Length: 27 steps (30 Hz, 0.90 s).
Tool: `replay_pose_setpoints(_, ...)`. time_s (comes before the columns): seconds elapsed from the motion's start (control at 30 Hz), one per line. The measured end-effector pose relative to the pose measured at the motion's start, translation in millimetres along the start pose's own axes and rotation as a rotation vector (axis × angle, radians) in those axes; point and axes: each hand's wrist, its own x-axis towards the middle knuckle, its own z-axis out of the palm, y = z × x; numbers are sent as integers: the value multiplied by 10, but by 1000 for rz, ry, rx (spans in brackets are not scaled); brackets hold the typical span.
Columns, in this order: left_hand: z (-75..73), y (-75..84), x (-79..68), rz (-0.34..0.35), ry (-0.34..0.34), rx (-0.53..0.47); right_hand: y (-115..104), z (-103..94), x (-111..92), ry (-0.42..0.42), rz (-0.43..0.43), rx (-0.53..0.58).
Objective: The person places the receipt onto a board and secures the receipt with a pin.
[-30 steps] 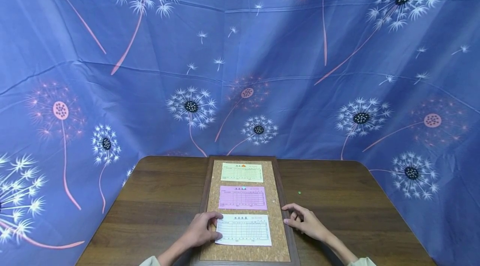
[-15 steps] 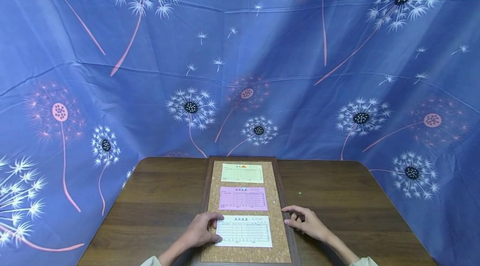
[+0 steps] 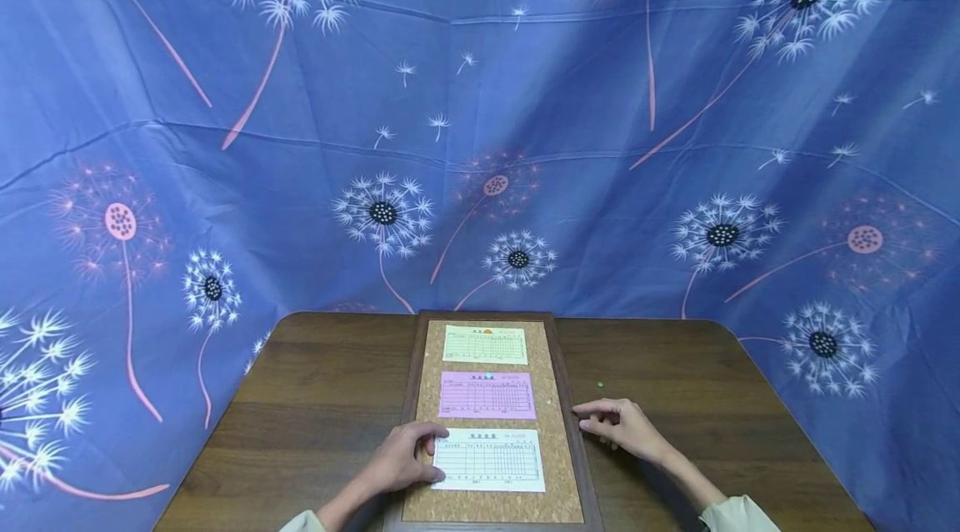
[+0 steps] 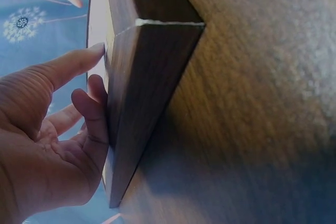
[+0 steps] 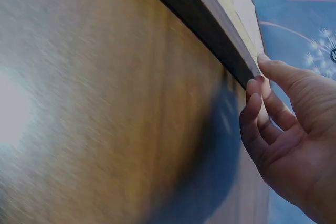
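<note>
A white printed slip (image 3: 491, 465) lies on the lower part of a framed corkboard (image 3: 491, 507). My left hand (image 3: 397, 459) touches the slip's left edge, thumb at the lower corner and index finger at the upper one. In the left wrist view its other fingers (image 4: 94, 114) bend beside the dark frame (image 4: 142, 72). My right hand (image 3: 628, 432) is at the board's right frame, thumb and index finger extended towards it. The right wrist view shows those fingertips (image 5: 260, 62) right at the frame's edge (image 5: 226, 30), with nothing held.
A purple slip (image 3: 480, 403) and a pale green slip (image 3: 480, 348) lie farther up the corkboard. A small cyan spot (image 3: 488, 375) sits on the purple one, an orange spot (image 3: 488, 332) on the green one. A tiny green piece (image 3: 600, 384) lies on the wooden table (image 3: 697, 382).
My right hand has shifted slightly to the right and away from me along the frame. My left hand and the white slip stay in place.
</note>
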Motion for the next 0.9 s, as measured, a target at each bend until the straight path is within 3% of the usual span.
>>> replay_pose_setpoints(0.23, 10, 0, 15, -15, -17, -20, 54, -246, 30, 156, 51, -114)
replay_pose_setpoints(0.4, 5, -17, 16, -23, -23, -58, 146, -311, 118, 302, 214, -134)
replay_pose_setpoints(0.53, -3, -35, 14, -41, -32, -84, 233, -267, 193, 371, 336, -149)
replay_pose_setpoints(0.9, -27, 3, 17, -54, -43, -86, 302, -193, 319, 416, 386, -271)
